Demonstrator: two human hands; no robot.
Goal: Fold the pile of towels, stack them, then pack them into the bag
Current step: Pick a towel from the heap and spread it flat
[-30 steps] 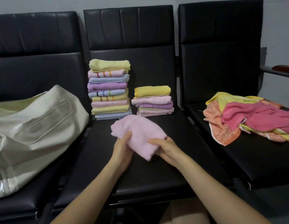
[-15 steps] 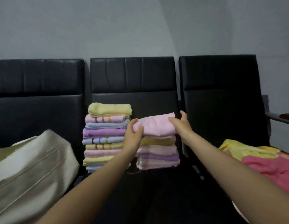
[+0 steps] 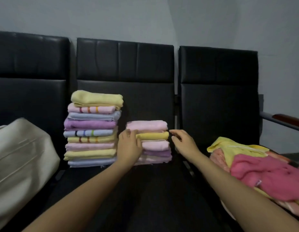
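Observation:
A folded pink towel (image 3: pixel 148 125) lies on top of the short stack (image 3: pixel 155 149) on the middle seat. My left hand (image 3: pixel 128 145) rests flat against the left side of that stack, fingers straight. Just right of the stack hovers my right hand (image 3: pixel 183 141), fingers relaxed, holding nothing. A tall stack of folded towels (image 3: pixel 92 129) stands to the left. The unfolded pile (image 3: pixel 262 171) of pink, yellow and orange towels lies on the right seat. The cream bag (image 3: pixel 20 163) sits on the left seat.
Three black leather seats (image 3: pixel 125 64) stand in a row against a grey wall. A wooden armrest (image 3: pixel 287 118) sticks out at the far right. The front of the middle seat (image 3: pixel 145 190) is bare black leather.
The pink towel went from my lap area up onto the short stack. Both hands have let go of it; the left now rests on the stack's side, the right has drawn off.

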